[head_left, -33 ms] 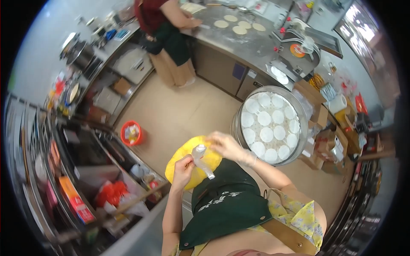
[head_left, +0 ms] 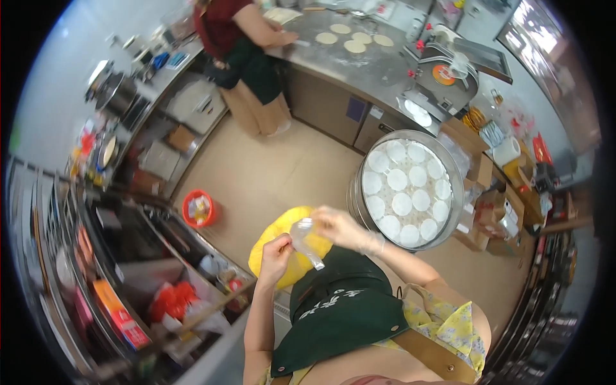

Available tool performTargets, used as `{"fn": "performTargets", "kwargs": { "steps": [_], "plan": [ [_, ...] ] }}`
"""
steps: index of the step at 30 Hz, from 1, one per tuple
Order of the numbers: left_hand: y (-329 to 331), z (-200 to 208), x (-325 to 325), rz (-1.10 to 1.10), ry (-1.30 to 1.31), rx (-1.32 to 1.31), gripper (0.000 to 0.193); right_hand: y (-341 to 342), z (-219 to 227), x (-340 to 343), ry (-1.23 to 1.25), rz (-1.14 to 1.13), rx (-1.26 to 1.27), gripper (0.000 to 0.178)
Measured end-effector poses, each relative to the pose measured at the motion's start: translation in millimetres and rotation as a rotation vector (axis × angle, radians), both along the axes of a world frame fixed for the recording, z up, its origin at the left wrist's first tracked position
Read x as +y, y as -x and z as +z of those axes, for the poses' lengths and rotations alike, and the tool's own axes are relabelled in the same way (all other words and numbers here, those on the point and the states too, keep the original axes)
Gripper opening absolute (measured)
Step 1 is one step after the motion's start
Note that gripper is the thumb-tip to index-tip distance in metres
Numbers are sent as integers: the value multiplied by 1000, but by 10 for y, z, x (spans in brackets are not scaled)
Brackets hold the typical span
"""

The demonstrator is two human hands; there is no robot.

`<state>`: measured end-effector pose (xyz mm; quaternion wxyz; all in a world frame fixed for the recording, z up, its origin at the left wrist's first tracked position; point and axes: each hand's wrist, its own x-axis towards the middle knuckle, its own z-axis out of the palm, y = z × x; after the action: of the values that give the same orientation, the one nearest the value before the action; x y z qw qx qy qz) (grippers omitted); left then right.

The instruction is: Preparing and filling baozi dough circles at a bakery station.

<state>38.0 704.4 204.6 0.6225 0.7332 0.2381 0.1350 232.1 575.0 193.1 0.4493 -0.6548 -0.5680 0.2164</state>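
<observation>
My left hand (head_left: 277, 256) is closed around a crinkled piece of clear plastic film (head_left: 309, 244), whose loose end hangs down to the right. At the film's upper edge are the bent fingers of my right hand (head_left: 333, 228), pinching it; they are slightly blurred. A loose clear plastic cuff shows at my right wrist. Beneath both hands lies a yellow round thing (head_left: 268, 247), partly covered by them. To the right stands a wide round metal steamer (head_left: 457, 192) with several white paper rounds (head_left: 401, 204) spread over its perforated base.
A co-worker (head_left: 224, 32) stands at the far steel counter (head_left: 308, 58), where several flat dough rounds (head_left: 355, 46) lie. A red bin (head_left: 208, 215) is on the floor at left. Shelves (head_left: 122, 269) line the left side; cardboard boxes (head_left: 471, 138) stand beyond the steamer.
The view has shifted slightly. My right hand has moved a little along the film's upper edge; my left hand keeps its hold.
</observation>
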Motion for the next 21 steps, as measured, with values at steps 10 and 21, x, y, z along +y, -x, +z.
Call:
{"fn": "performTargets", "kwargs": {
  "steps": [10,21],
  "plan": [
    [-1572,62,1436,-374,287,105,55,-824,-188,1154,42,-201,68,14],
    [-3714,-295,2301,-435,-428,-73,5,-2396,-195,1852,-120,-750,498,13]
  ]
}}
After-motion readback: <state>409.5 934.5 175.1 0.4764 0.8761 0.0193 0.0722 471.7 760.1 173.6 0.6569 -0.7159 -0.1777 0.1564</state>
